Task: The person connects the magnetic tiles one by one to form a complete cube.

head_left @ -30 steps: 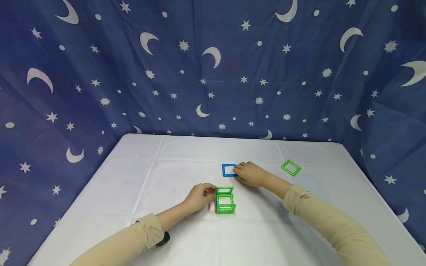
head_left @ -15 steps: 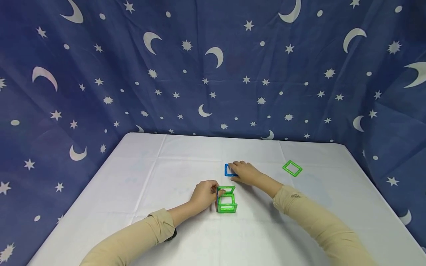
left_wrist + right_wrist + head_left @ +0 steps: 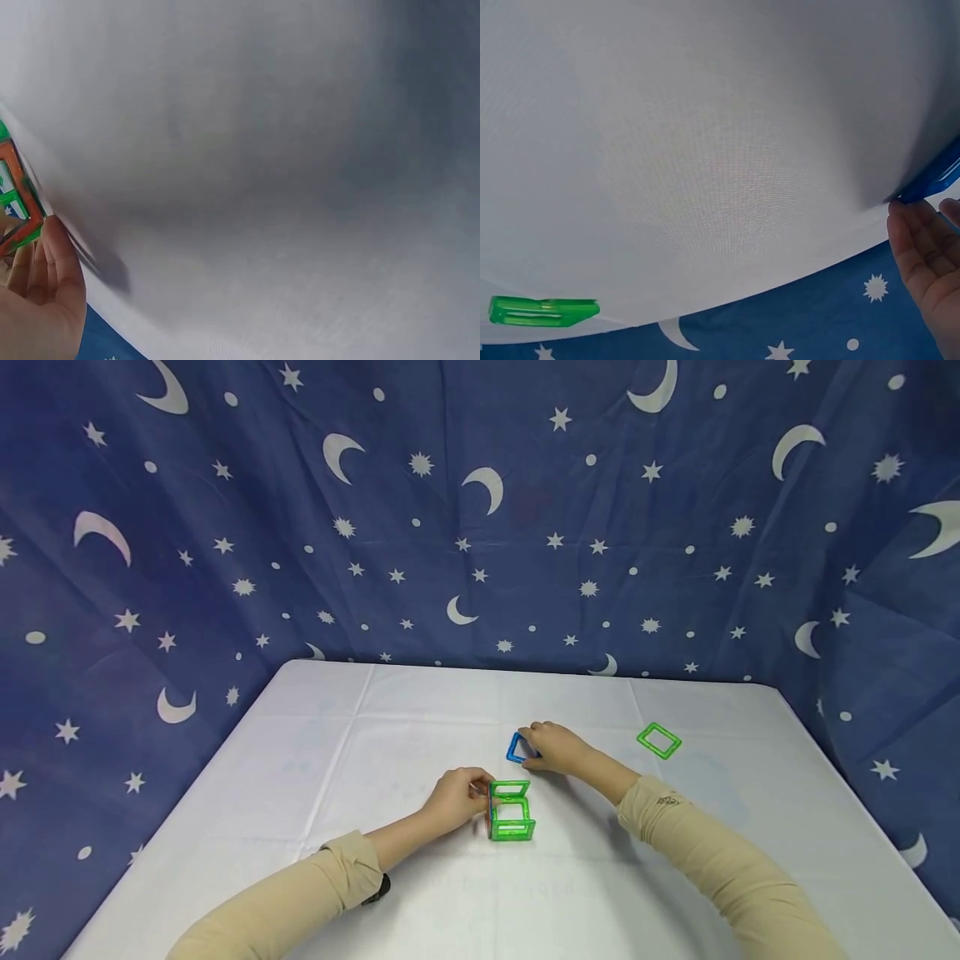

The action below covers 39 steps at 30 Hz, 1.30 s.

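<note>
The left hand (image 3: 453,799) has its grip clamped on the orange frame (image 3: 22,186) at the left of the green, square-framed plastic assembly (image 3: 512,823), which stretches near-to-far on the surface (image 3: 420,893). Beyond, the right hand (image 3: 557,747) pinches the blue plastic frame (image 3: 512,747), tilted, left edge slanting away rightward.

An orange-sided green frame box (image 3: 512,824) stands against the left fingers (image 3: 64,262); the right fingers (image 3: 904,244) pinch a tilted blue frame (image 3: 936,177).
</note>
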Each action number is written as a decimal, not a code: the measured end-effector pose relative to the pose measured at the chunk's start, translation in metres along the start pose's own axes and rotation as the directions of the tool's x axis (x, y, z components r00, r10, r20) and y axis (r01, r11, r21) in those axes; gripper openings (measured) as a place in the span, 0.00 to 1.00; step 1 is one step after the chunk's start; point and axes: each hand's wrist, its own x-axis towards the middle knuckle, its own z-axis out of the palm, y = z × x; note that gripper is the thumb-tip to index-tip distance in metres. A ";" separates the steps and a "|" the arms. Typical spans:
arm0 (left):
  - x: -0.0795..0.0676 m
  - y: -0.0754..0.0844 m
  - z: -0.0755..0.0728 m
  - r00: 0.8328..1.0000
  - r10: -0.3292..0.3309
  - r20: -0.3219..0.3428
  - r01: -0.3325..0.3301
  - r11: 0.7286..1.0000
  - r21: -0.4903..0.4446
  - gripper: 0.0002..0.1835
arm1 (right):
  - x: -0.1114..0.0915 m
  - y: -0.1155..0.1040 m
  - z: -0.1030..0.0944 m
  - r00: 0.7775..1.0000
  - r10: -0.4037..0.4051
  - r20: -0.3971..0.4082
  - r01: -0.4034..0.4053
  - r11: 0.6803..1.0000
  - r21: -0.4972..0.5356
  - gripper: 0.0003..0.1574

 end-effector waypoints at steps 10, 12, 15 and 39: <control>-0.003 -0.005 -0.013 0.983 0.000 0.182 0.022 0.993 -0.119 0.28 | -0.002 -0.001 -0.010 0.997 0.066 0.027 -0.067 0.998 0.020 0.39; -0.006 -0.005 -0.013 0.975 0.006 0.224 0.020 0.993 -0.116 0.35 | -0.003 -0.002 -0.013 0.996 0.084 0.032 -0.084 0.996 0.014 0.40; -0.013 -0.003 -0.010 0.964 0.013 0.264 0.013 0.995 -0.098 0.44 | -0.005 -0.004 -0.015 0.993 0.108 0.046 -0.108 0.994 0.010 0.43; -0.020 0.003 0.005 0.993 0.004 0.115 0.004 0.997 -0.074 0.41 | -0.035 -0.009 -0.009 0.979 0.200 -0.038 -0.184 0.949 0.257 0.48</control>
